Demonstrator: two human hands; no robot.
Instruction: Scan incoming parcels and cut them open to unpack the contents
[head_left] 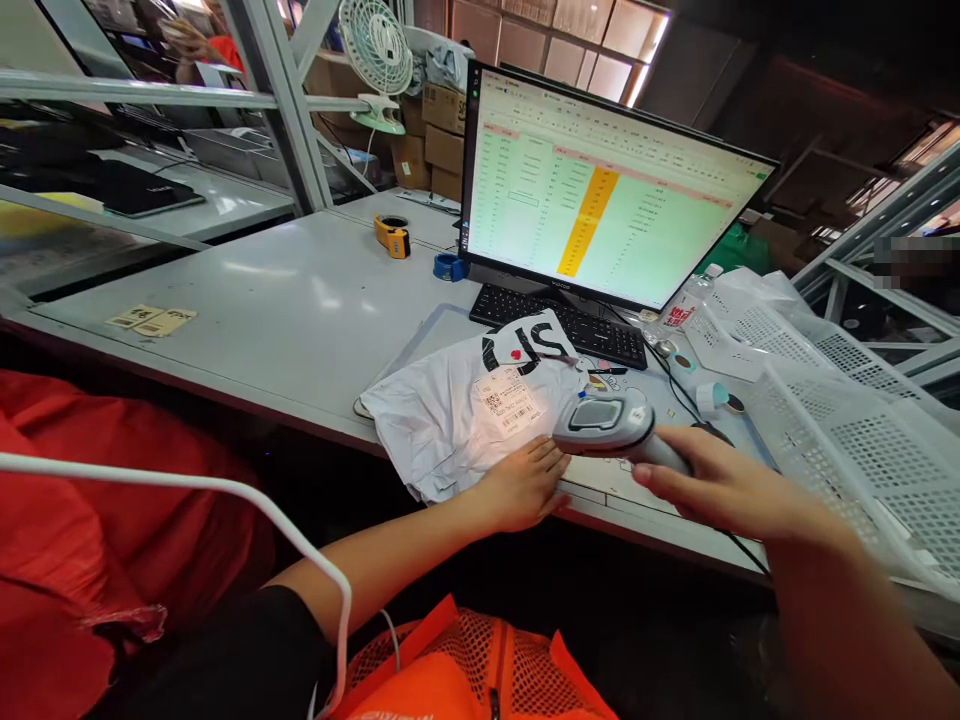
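A white plastic mailing bag (427,410) with large black print lies rumpled at the table's front edge. On it is a shipping label (506,402) with a square code and a barcode, lit with a reddish glow. My left hand (521,487) is palm down at the bag's near right edge, fingers together and closed on it; part of the grip is hidden. My right hand (731,480) is wrapped round the handle of a grey handheld barcode scanner (606,420). The scanner's head is just above my left fingertips, pointing left over the bag beside the label.
Behind the bag stand a keyboard (615,338) and a monitor (592,190) showing a spreadsheet. White perforated baskets (862,420) line the right side. An orange tape roll (392,237), a blue tape roll (449,267) and card tags (152,320) lie leftward. A white cable (247,492) crosses in front.
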